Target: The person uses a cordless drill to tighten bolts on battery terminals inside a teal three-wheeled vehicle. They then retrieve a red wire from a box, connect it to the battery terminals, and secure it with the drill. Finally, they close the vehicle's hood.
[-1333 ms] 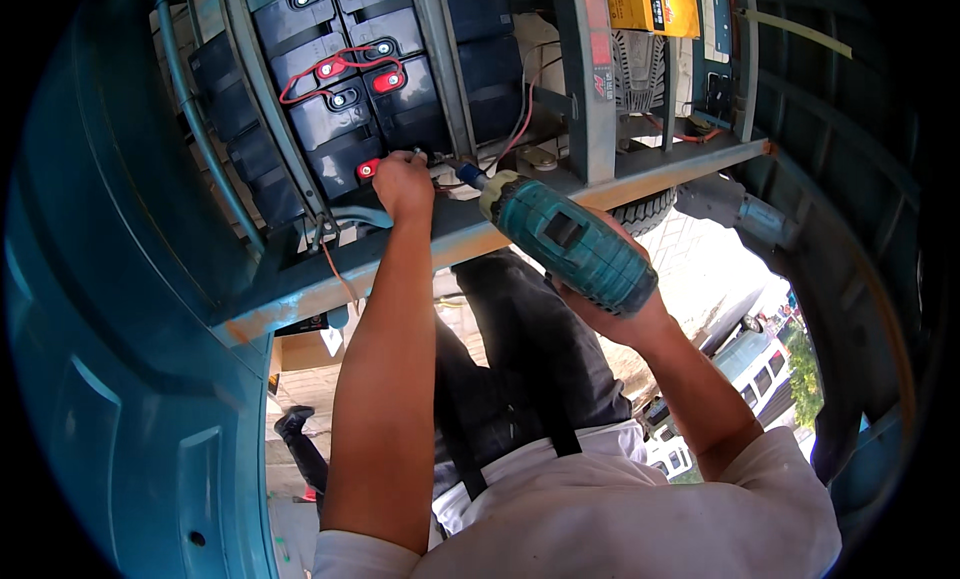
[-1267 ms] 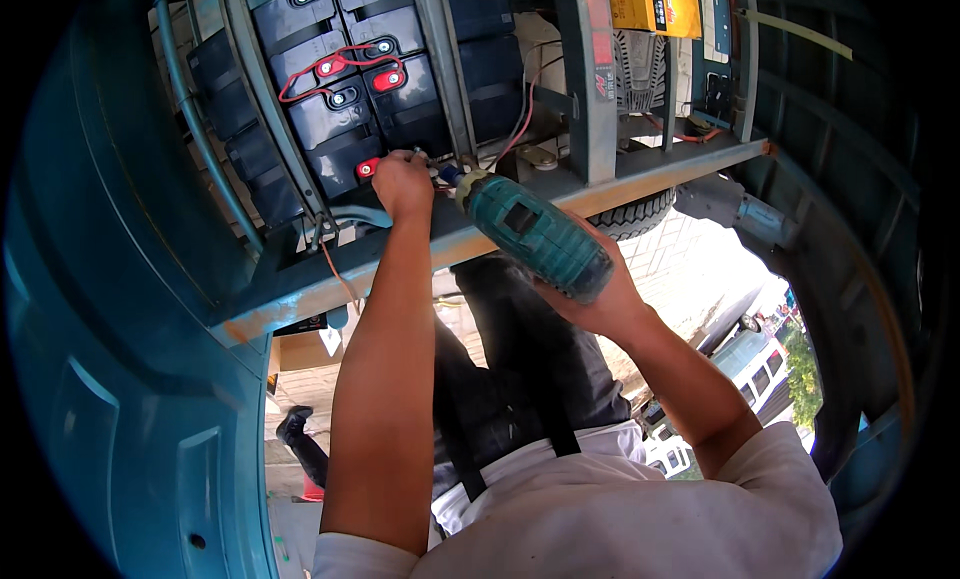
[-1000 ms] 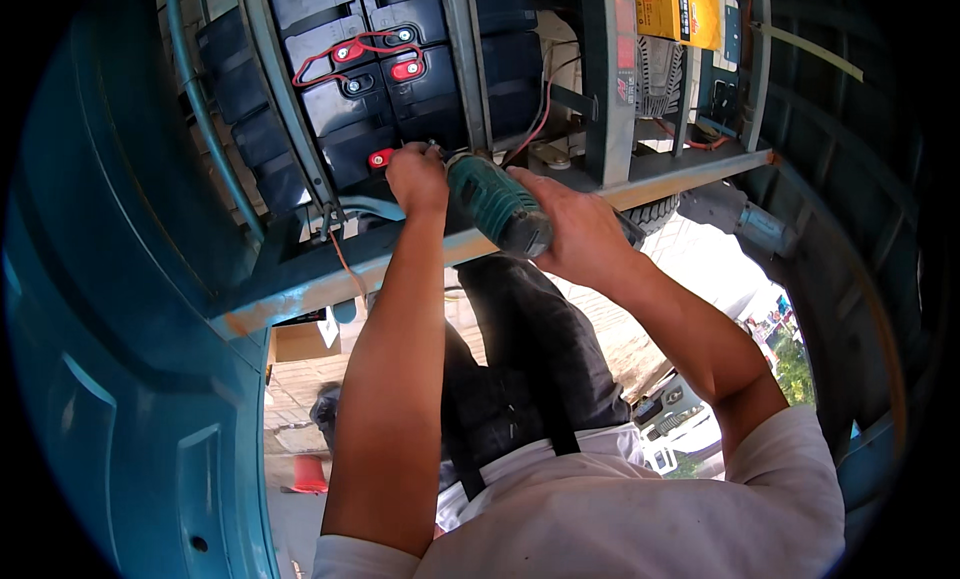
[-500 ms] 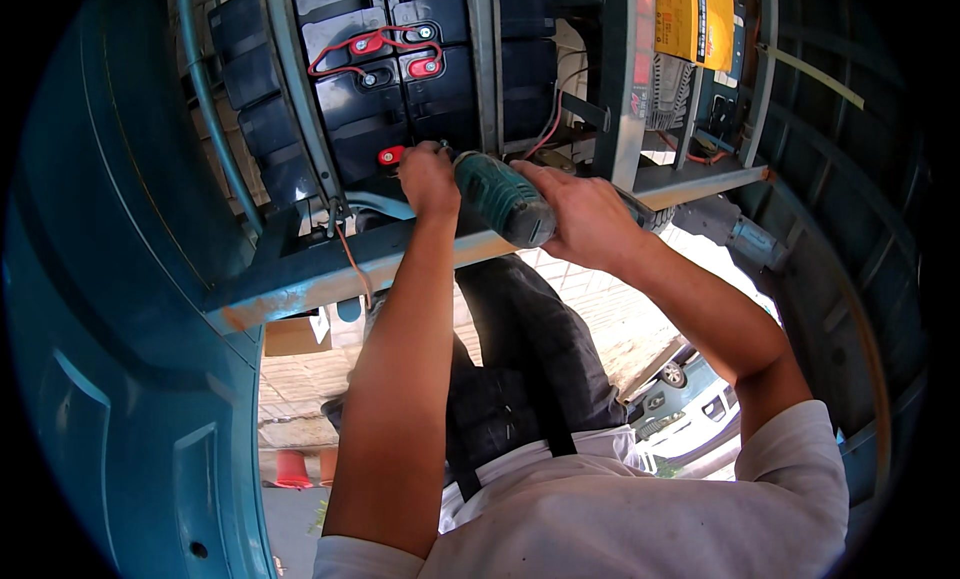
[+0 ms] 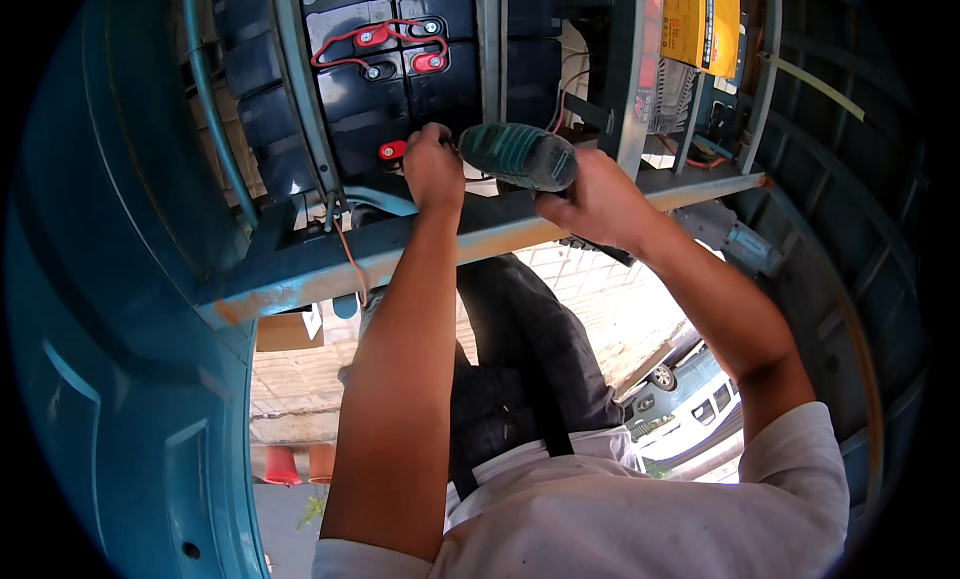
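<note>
Shirt (image 5: 620, 509), pale, lowest in frame, with dark trousers (image 5: 520, 359) above it between the two forearms. Left hand (image 5: 433, 169) closed in a fist at the nose of a teal power drill (image 5: 518, 156), just beside a red terminal cap (image 5: 392, 150); what the fingers pinch cannot be told. Right hand (image 5: 600, 199) wrapped around the drill's grip, drill lying roughly level, nose toward the left hand. Grey steel beam (image 5: 330, 264), rust-spotted, directly under both hands. Black batteries (image 5: 400, 79) beyond, linked by a red cable (image 5: 345, 44). Yellow box (image 5: 700, 24) farther right. Teal panel (image 5: 110, 309) along the left edge.
</note>
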A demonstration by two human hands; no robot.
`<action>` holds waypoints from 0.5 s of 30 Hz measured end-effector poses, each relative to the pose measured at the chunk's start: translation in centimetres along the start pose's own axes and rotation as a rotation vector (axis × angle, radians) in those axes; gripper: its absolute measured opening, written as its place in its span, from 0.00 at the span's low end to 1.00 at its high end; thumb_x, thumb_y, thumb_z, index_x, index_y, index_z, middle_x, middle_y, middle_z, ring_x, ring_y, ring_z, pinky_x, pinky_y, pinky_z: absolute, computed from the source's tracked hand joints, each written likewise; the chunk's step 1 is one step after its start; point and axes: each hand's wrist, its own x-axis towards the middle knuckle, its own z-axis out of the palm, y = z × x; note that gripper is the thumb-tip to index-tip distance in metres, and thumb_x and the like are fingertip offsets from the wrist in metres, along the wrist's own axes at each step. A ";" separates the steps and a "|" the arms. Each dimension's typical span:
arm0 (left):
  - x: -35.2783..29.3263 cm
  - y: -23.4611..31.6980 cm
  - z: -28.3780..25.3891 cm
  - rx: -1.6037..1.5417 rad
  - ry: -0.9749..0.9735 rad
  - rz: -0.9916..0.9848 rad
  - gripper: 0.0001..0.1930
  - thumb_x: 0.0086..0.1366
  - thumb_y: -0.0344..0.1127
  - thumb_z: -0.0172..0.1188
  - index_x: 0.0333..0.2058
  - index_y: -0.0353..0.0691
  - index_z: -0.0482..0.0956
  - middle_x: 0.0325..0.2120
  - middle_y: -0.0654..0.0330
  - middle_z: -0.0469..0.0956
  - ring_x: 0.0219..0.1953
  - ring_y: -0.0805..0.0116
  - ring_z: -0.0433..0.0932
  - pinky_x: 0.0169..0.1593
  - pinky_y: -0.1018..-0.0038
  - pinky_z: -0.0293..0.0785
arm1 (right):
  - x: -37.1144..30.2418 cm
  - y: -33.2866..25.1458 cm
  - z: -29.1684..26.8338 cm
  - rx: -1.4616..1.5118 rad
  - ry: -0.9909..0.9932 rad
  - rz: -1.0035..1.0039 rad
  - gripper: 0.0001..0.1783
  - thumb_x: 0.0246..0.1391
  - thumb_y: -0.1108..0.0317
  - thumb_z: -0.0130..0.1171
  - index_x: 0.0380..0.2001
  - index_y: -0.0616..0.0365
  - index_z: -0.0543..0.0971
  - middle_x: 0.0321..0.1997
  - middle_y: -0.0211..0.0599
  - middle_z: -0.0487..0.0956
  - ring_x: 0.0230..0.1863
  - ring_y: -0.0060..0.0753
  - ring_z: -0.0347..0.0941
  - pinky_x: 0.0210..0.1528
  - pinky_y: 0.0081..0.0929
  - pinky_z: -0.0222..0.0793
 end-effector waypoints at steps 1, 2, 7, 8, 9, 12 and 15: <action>0.2 -0.4 -0.1 -0.008 -0.029 0.051 0.06 0.55 0.30 0.61 0.32 0.39 0.83 0.32 0.50 0.77 0.38 0.50 0.77 0.43 0.61 0.73 | -0.1 0.0 -0.2 -0.012 0.006 0.005 0.27 0.41 0.71 0.60 0.49 0.60 0.72 0.35 0.56 0.79 0.40 0.61 0.74 0.43 0.43 0.71; 0.5 -0.4 -0.6 0.006 -0.091 0.058 0.06 0.55 0.30 0.61 0.33 0.40 0.83 0.32 0.51 0.77 0.38 0.50 0.77 0.44 0.61 0.73 | -0.3 0.1 -0.1 -0.018 0.013 0.014 0.27 0.41 0.71 0.60 0.49 0.60 0.72 0.35 0.55 0.79 0.40 0.61 0.74 0.44 0.43 0.71; 1.5 -0.7 -2.6 0.081 -0.287 0.119 0.08 0.57 0.33 0.60 0.36 0.45 0.84 0.32 0.53 0.77 0.38 0.52 0.77 0.44 0.62 0.74 | -1.0 0.8 0.4 -0.024 0.034 0.002 0.29 0.41 0.71 0.61 0.51 0.59 0.71 0.37 0.54 0.79 0.42 0.59 0.75 0.43 0.43 0.72; 1.4 -0.8 -2.7 0.125 -0.272 0.163 0.08 0.58 0.35 0.60 0.37 0.47 0.84 0.32 0.54 0.76 0.37 0.52 0.77 0.43 0.62 0.74 | -1.2 0.9 0.7 -0.040 0.055 -0.026 0.30 0.41 0.71 0.62 0.52 0.58 0.71 0.38 0.53 0.79 0.42 0.58 0.75 0.43 0.43 0.72; 1.5 -0.8 -2.8 0.124 -0.280 0.180 0.08 0.58 0.35 0.60 0.37 0.47 0.84 0.31 0.54 0.76 0.37 0.52 0.77 0.42 0.62 0.74 | -1.3 0.9 0.9 -0.057 0.077 -0.054 0.30 0.41 0.71 0.62 0.52 0.57 0.70 0.38 0.53 0.79 0.42 0.58 0.75 0.43 0.43 0.72; 1.7 -1.0 -3.1 0.124 -0.298 0.216 0.08 0.59 0.36 0.60 0.37 0.49 0.84 0.30 0.55 0.76 0.37 0.53 0.77 0.41 0.62 0.74 | -1.4 0.8 1.2 -0.154 0.111 -0.084 0.34 0.40 0.69 0.64 0.54 0.56 0.69 0.40 0.50 0.79 0.42 0.56 0.76 0.43 0.44 0.73; 1.8 -1.1 -3.2 0.140 -0.312 0.236 0.09 0.59 0.36 0.60 0.38 0.50 0.84 0.30 0.55 0.75 0.37 0.53 0.77 0.40 0.62 0.74 | -1.2 0.3 1.1 -0.311 0.077 -0.068 0.36 0.39 0.68 0.65 0.56 0.55 0.68 0.43 0.48 0.79 0.41 0.55 0.76 0.42 0.44 0.73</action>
